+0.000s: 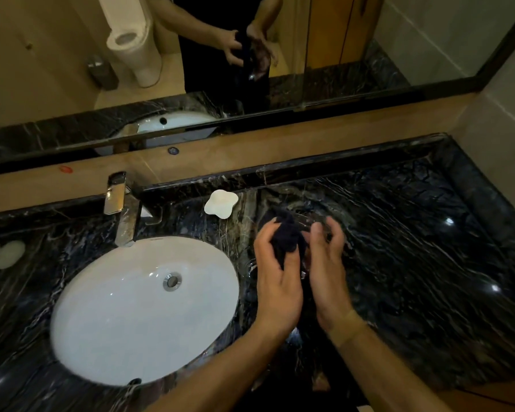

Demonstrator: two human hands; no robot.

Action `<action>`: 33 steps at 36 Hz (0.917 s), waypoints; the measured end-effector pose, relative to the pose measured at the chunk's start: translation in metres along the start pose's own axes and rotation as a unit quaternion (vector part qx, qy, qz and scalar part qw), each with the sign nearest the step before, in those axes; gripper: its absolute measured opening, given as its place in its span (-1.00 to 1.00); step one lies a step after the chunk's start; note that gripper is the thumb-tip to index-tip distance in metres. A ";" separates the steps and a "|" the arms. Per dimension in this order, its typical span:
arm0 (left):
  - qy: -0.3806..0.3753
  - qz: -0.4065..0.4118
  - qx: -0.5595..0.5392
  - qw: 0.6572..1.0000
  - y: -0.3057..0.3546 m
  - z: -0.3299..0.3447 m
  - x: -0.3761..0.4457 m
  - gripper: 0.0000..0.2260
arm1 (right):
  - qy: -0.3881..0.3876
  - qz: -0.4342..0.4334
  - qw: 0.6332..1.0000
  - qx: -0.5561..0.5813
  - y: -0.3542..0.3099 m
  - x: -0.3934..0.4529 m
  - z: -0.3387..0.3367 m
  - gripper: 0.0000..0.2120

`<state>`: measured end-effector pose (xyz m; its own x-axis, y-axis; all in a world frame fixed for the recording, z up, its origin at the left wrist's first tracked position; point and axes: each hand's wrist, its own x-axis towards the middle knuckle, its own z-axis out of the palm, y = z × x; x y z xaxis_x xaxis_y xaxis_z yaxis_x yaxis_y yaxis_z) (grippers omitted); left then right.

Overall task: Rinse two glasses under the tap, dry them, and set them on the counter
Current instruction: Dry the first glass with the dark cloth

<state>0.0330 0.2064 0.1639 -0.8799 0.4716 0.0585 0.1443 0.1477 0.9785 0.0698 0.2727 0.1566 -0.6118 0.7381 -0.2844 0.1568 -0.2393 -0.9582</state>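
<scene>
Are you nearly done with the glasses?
About halfway, it seems. The tap is off, so this glass looks rinsed. The left hand is holding a dark cloth at the glass in the right hand, drying it. No finished glass clearly stands on the counter yet.

We see a dark marbled bench filling the lower frame, a white soap dish at centre, pale round pads far left.

white basin set in black, white-veined marble counter; navy cloth; chrome tap; white dish.
</scene>
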 end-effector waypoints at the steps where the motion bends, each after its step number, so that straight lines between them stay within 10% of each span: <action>1: -0.004 0.004 -0.003 1.000 0.000 0.001 -0.001 -0.75 | 0.003 -0.004 1.000 0.003 0.001 -0.001 0.002 -0.31; 17: -0.027 -0.109 -0.170 0.979 0.010 -0.007 0.020 -0.80 | -0.105 0.084 0.972 0.194 -0.011 0.014 -0.021 -0.25; 24: -0.014 -0.054 -0.089 0.994 0.012 -0.006 0.014 -0.75 | -0.031 0.033 0.983 0.179 -0.012 0.012 -0.014 -0.06; 29: -0.006 0.108 0.038 0.993 0.001 -0.005 0.009 -0.70 | -0.034 0.035 0.984 0.173 -0.008 0.002 -0.003 -0.33; 33: -0.011 0.055 -0.017 0.998 0.006 -0.003 0.005 -0.73 | -0.022 0.023 0.984 0.173 -0.007 0.005 -0.004 -0.16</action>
<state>0.0280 0.2070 0.1708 -0.8499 0.5016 0.1614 0.2228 0.0646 0.9727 0.0684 0.2806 0.1620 -0.6439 0.6958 -0.3183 -0.0845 -0.4781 -0.8742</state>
